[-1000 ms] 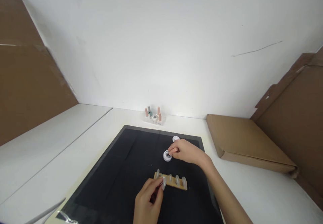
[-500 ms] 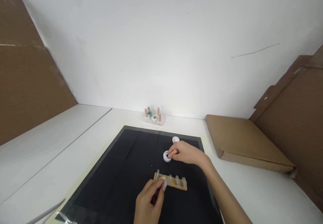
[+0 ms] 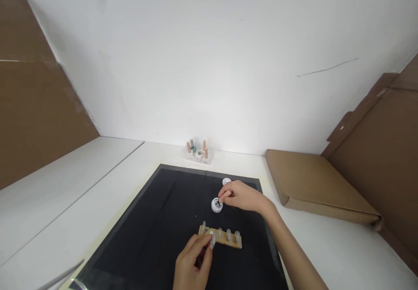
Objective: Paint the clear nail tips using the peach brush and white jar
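Note:
My right hand (image 3: 240, 194) pinches a small peach-handled brush (image 3: 227, 193). The brush's dark tip is over a round white jar (image 3: 217, 205), whose inside shows dark smears. Lower down, my left hand (image 3: 192, 261) closes thumb and fingers on a clear false nail (image 3: 213, 241). That nail lies at the front left of a yellowish strip (image 3: 224, 239), on which several other clear nails stand in a row. Whether the held nail touches the strip, I cannot tell.
A second small white dish (image 3: 226, 181) lies partly behind my right hand. Several peach-capped bottles stand in a clear holder (image 3: 200, 158) by the wall. The black mat (image 3: 156, 220) covers the white table. On the right lies a flat cardboard box (image 3: 313, 181).
The brush tip has shifted slightly up and right within the jar, so more of its smeared inside shows. My left hand stays nearly still on the nail.

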The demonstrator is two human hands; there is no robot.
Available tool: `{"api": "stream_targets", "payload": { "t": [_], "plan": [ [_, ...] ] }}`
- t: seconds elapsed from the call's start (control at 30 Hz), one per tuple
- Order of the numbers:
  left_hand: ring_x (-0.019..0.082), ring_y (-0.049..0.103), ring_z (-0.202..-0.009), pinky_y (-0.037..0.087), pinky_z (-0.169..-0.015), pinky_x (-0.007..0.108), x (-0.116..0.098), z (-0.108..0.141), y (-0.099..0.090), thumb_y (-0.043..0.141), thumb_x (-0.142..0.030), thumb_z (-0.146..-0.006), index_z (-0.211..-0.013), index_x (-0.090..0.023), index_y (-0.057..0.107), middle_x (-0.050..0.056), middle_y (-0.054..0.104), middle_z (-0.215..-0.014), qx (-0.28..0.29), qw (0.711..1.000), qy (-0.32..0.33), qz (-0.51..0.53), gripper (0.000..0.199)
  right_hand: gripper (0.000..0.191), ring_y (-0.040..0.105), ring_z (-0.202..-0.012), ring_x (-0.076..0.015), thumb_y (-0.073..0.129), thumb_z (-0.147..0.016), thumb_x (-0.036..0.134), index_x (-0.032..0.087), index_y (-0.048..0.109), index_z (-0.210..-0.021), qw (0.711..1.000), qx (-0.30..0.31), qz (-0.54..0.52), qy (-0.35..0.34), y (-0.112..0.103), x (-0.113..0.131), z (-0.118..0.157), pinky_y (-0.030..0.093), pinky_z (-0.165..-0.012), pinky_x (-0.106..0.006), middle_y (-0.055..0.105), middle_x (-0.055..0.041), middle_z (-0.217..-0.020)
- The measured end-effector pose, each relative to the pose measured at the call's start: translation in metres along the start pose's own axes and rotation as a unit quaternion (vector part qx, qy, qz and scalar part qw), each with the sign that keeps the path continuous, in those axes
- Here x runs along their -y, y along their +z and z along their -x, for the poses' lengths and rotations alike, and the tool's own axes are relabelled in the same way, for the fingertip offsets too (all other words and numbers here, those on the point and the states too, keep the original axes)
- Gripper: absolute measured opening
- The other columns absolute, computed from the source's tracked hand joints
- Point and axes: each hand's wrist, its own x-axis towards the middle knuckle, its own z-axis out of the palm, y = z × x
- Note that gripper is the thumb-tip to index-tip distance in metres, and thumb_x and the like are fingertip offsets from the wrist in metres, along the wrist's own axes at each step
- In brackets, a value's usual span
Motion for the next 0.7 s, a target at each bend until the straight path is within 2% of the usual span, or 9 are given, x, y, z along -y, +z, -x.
{"api": "stream_targets", "payload": {
  "t": [0.2, 0.27, 0.33, 0.47, 0.6, 0.7],
  "plan": [
    [0.015, 0.066, -0.056, 0.054, -0.052, 0.019, 0.003, -0.001, -0.002, 0.059, -0.034, -0.089, -0.094, -0.017, 0.077, 0.006, 0.073, -0.075, 0.002, 0.996, -0.069, 0.064, 0.026, 0.021, 0.066, -0.088, -0.0176, 0.06, -0.092, 0.032, 0.014, 0.064, -0.103, 0.996, -0.055, -0.062, -0.034, -0.011, 0.008, 0.014, 0.055, -0.079, -0.038, 0.068, -0.0054, -0.102],
    [0.015, 0.067, -0.057, 0.055, -0.053, 0.02, 0.001, -0.009, -0.006, 0.061, -0.034, -0.087, -0.094, -0.017, 0.077, 0.006, 0.073, -0.075, 0.011, 0.992, -0.083, 0.093, 0.024, 0.018, 0.066, -0.083, -0.0171, 0.06, -0.09, 0.03, 0.015, 0.068, -0.093, 0.99, -0.091, -0.093, -0.052, -0.019, 0.018, 0.026, 0.053, -0.078, -0.034, 0.072, -0.006, -0.094],
    [0.016, 0.068, -0.06, 0.055, -0.056, 0.022, -0.007, -0.025, -0.014, 0.063, -0.033, -0.084, -0.094, -0.018, 0.077, 0.006, 0.074, -0.077, 0.016, 0.989, -0.085, 0.116, 0.023, 0.019, 0.065, -0.08, -0.0171, 0.06, -0.089, 0.032, 0.017, 0.07, -0.094, 0.981, -0.13, -0.126, -0.071, -0.027, 0.031, 0.041, 0.052, -0.074, -0.03, 0.075, -0.0064, -0.091],
    [0.018, 0.068, -0.064, 0.055, -0.059, 0.023, -0.043, -0.07, -0.036, 0.066, -0.029, -0.08, -0.088, -0.017, 0.077, 0.004, 0.074, -0.072, 0.014, 0.984, -0.098, 0.145, 0.018, 0.024, 0.057, -0.06, -0.011, 0.056, -0.09, 0.036, 0.019, 0.071, -0.098, 0.954, -0.207, -0.19, -0.106, -0.039, 0.051, 0.069, 0.047, -0.058, -0.025, 0.075, -0.0036, -0.085],
    [0.018, 0.067, -0.069, 0.054, -0.064, 0.024, -0.086, -0.11, -0.053, 0.069, -0.026, -0.076, -0.08, -0.015, 0.076, 0.006, 0.075, -0.074, 0.063, 0.973, -0.113, 0.189, 0.013, 0.026, 0.051, -0.049, -0.0089, 0.059, -0.088, 0.043, 0.021, 0.072, -0.094, 0.924, -0.26, -0.241, -0.145, -0.042, 0.057, 0.085, 0.046, -0.051, -0.023, 0.062, 0.0028, -0.058],
    [0.016, 0.066, -0.067, 0.052, -0.063, 0.022, -0.109, -0.129, -0.057, 0.072, -0.025, -0.074, -0.079, -0.014, 0.076, 0.005, 0.075, -0.071, 0.102, 0.956, -0.126, 0.245, 0.012, 0.027, 0.052, -0.045, -0.0085, 0.06, -0.087, 0.046, 0.023, 0.072, -0.095, 0.906, -0.283, -0.266, -0.169, -0.041, 0.057, 0.092, 0.047, -0.048, -0.022, 0.058, 0.0041, -0.054]
  ]
}}
